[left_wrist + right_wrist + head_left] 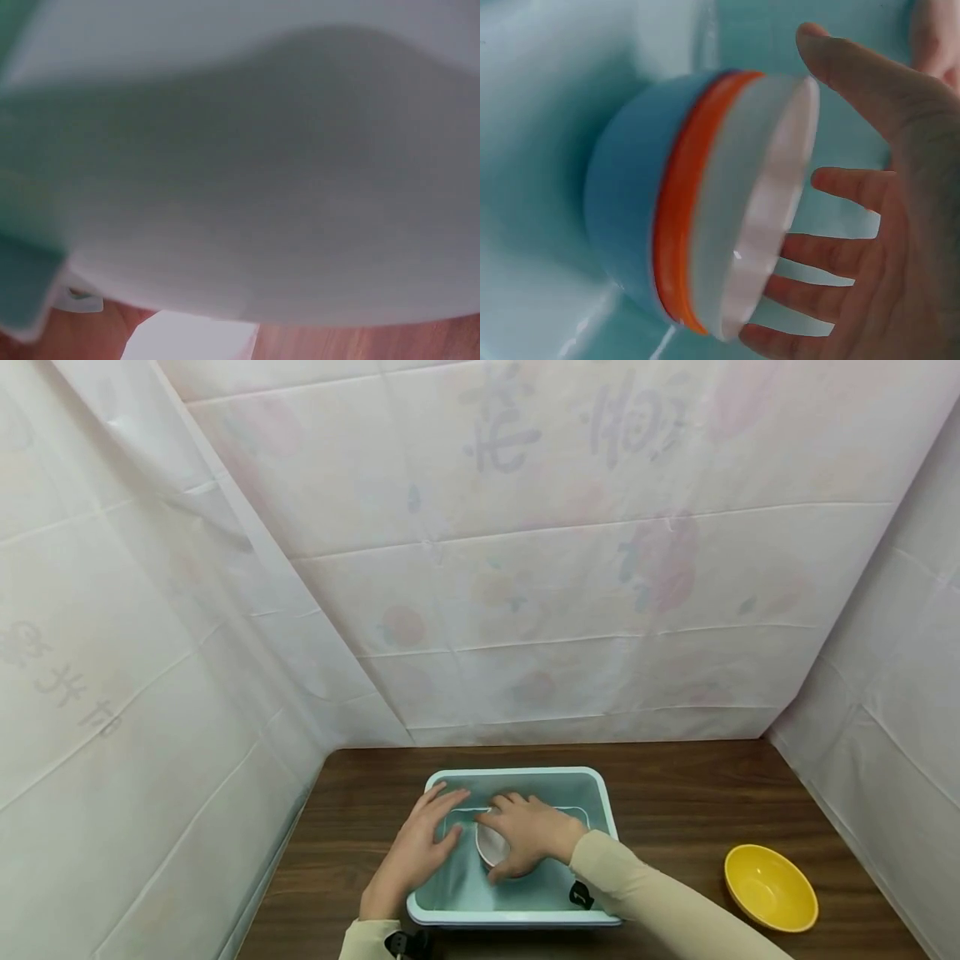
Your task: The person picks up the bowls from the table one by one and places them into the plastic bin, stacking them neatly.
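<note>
Three nested bowls show: a blue one (626, 199) outermost, an orange one (682, 199) showing as a bright band, and a white one (731, 191) innermost, its pale, glossy inside facing the right hand (531, 831). The stack is inside the one bin (517, 917), which is pale blue-green with rounded corners; in the right wrist view the stack looks tilted. The right hand is spread over the white rim, fingers loosely extended, not curled around it; some fingertips appear to touch that rim. The left hand (418, 852) is open above the bin's left edge, fingers apart, holding nothing. A single yellow bowl (771, 889) stands well to the right on the brown wood table (675, 802), making four bowls in view. Pale printed sheets (562, 577) surround the table.
</note>
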`<state>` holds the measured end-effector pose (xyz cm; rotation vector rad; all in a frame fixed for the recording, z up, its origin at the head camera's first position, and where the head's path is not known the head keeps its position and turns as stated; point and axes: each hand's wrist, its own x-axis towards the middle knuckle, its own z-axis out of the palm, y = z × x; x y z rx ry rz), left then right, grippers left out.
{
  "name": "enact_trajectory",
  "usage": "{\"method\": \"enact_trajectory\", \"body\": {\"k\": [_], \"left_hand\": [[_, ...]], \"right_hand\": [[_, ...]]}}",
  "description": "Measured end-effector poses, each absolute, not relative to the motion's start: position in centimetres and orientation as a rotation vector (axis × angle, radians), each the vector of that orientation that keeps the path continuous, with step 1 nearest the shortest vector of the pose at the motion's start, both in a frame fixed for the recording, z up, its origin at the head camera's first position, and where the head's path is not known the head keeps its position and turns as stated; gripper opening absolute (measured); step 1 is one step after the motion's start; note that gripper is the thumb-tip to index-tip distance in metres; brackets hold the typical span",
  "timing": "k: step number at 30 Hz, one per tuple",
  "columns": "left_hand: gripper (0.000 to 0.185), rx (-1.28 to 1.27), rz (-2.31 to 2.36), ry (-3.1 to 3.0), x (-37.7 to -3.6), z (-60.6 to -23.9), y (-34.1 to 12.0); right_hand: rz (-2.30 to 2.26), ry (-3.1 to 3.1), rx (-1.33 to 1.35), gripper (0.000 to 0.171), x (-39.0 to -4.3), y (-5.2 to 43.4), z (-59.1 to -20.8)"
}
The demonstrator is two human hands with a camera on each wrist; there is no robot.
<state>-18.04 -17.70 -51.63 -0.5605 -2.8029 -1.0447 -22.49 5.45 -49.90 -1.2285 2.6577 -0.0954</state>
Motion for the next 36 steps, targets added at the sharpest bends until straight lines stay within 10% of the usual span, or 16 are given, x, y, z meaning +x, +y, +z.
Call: {"method": "enact_trajectory", "body": {"k": [36], "left_hand": [[0.058,-0.532,-0.958,-2.811,-18.3,-51.5,-17.4]], "right_hand": [[-0.957,2.878,-0.7,0.087,-20.3,18.9,-44.0]]}}
